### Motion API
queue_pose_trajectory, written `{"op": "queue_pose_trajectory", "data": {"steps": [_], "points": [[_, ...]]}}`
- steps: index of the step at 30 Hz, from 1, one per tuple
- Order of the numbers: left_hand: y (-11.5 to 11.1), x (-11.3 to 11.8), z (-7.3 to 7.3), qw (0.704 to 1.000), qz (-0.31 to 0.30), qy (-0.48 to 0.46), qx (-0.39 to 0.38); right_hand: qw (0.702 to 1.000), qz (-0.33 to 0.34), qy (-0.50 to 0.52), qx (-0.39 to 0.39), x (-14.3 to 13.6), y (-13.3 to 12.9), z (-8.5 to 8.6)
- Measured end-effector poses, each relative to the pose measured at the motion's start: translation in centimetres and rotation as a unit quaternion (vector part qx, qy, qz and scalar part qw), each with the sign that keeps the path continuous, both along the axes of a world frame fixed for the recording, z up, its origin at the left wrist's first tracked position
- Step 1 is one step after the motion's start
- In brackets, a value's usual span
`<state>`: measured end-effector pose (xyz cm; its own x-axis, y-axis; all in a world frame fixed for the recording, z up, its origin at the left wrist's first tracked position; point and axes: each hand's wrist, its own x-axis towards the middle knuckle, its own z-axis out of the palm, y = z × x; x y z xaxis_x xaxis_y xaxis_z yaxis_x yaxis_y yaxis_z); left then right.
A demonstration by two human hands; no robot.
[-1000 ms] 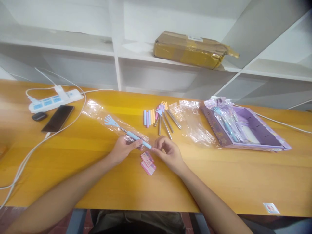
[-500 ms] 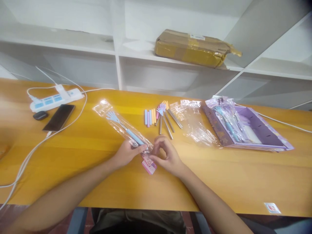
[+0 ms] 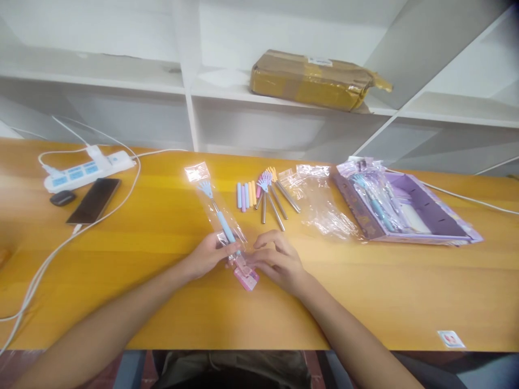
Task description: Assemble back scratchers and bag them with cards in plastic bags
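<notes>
A back scratcher (image 3: 225, 226) with a pale blue hand-shaped head and blue grip lies inside a clear plastic bag (image 3: 197, 172), tilted with its head away from me. My left hand (image 3: 211, 254) is closed around the grip end through the plastic, thumb on top. My right hand (image 3: 279, 259) is at the bag's near end, thumb and fingertips pinched at the plastic beside a pink piece. Just below, small pink cards (image 3: 246, 280) lie on the table, partly under the bag's end. Beyond my hands are several loose scratcher rods (image 3: 275, 208) and several pastel grip sleeves (image 3: 244, 197).
Clear plastic bags (image 3: 324, 210) lie right of the rods. A purple box (image 3: 438, 216) holds bagged scratchers. At left are a power strip (image 3: 89, 170), a phone (image 3: 94, 201), a black case (image 3: 62, 198) and white cables. A taped parcel (image 3: 310, 81) sits on the shelf.
The bagged back scratcher has swung more upright, its head moving to the right. My right hand's fingers have flattened and moved closer over the bag's near end. The view has shifted slightly.
</notes>
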<state>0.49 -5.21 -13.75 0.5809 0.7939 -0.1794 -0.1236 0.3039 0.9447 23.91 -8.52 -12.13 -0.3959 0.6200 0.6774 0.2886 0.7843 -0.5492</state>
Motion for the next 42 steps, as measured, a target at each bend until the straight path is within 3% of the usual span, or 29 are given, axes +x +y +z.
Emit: {"op": "queue_pose_trajectory", "data": {"steps": [5,10,17,25,30,36,42], "points": [[-1.3,0.4,0.0,0.997,-0.076,-0.023,0.012,0.998,0.016,0.029,-0.056,-0.4,-0.3,0.9],[-1.4,0.7,-0.8,0.997,-0.035,-0.043,-0.056,0.993,-0.052,0.018,-0.101,-0.9,-0.3,0.6],[-1.2,0.7,0.4,0.997,-0.071,0.005,0.019,0.986,-0.065,0.043,-0.149,-1.0,-0.5,0.2],[-1.2,0.5,0.5,0.995,-0.099,0.003,0.010,0.962,-0.078,0.116,-0.236,-1.2,-0.8,-0.3],[-1.2,0.5,0.7,0.993,-0.113,-0.010,0.007,0.949,-0.122,0.165,-0.238,-1.3,-0.6,-0.6],[-1.3,0.8,-0.3,0.995,-0.087,-0.047,-0.026,0.902,-0.048,0.163,-0.398,-0.8,0.3,-0.5],[-1.6,0.9,-0.7,0.989,-0.084,-0.094,-0.080,0.879,-0.008,0.165,-0.447,-1.1,-0.1,-0.6]]}}
